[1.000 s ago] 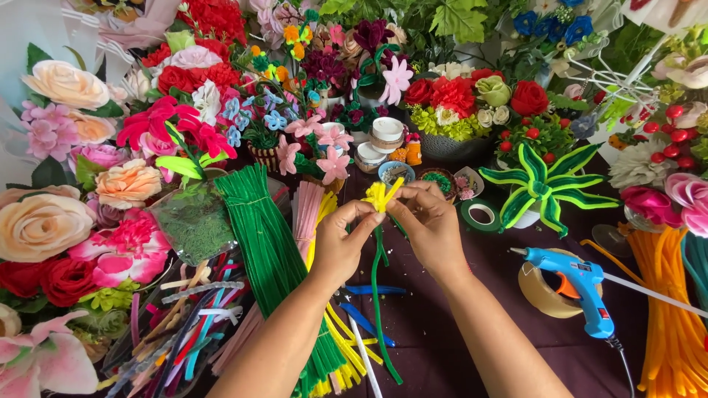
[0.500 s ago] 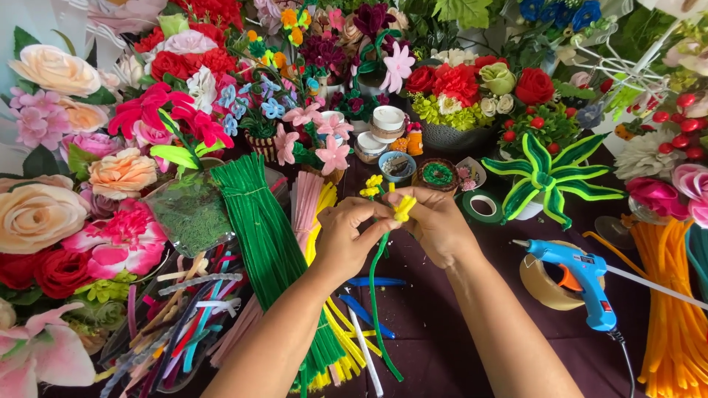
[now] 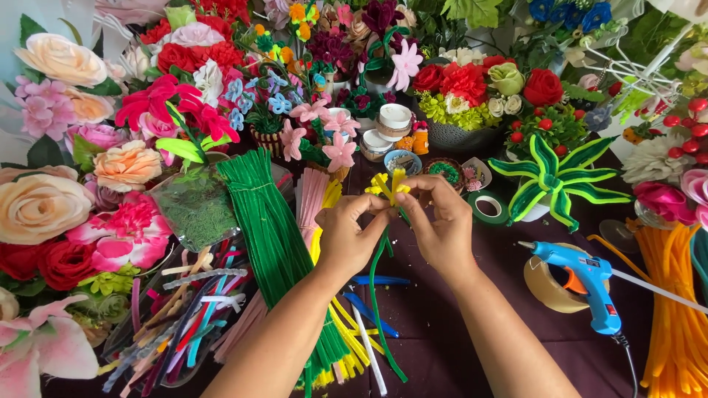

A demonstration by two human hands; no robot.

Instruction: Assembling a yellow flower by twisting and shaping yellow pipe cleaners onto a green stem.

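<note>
Head view. Two hands meet over the middle of the desk (image 3: 442, 346), which is covered in dark purple cloth. The left hand (image 3: 346, 239) and the right hand (image 3: 442, 228) are each pinched shut on one yellow flower (image 3: 389, 186) made of pipe cleaner. The flower sits directly between the fingertips, just above both hands, so neither hand is nearer than the other. Its green stem (image 3: 377, 295) hangs down from the pinch between the wrists, with the long axis running toward the near edge and curving slightly right at the tip.

Count: one flower, one stem, two hands. A green bundle (image 3: 273, 236) of pipe cleaners lies just left of the left forearm, slanting from the far left toward the near edge. One blue glue gun (image 3: 582, 284) rests toward the right edge, well apart from the right hand, nozzle pointing left, propped against a tape roll (image 3: 544, 284). One green tape ring (image 3: 488, 208) lies just beyond the right hand. An orange bundle (image 3: 675, 309) lies at the right edge. Bouquets (image 3: 472, 85) crowd the far edge and the left edge; their number cannot be counted.
</note>
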